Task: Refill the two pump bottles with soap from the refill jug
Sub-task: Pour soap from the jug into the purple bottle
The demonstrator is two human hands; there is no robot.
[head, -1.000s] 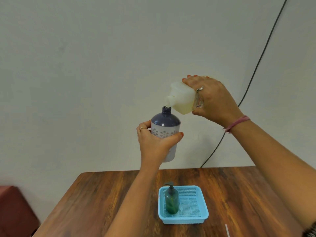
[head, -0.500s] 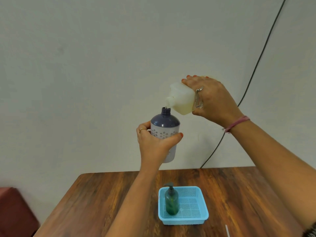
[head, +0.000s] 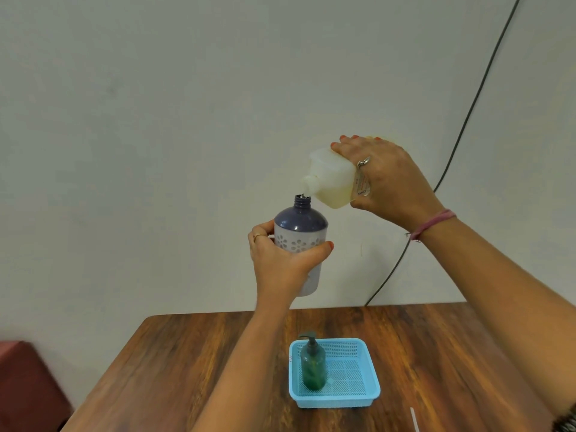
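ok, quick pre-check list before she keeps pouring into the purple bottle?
1. Purple bottle gripped: ok, left hand wraps its body, held upright in the air.
2. Neck open: ok, no pump on it.
3. Refill jug held: ok, right hand holds it tilted, spout down.
4. Spout over the neck: ok, just above the opening.
5. Soap flowing, fill level: cannot tell.
6. Green pump bottle: ok, upright in the blue basket on the table, pump on.
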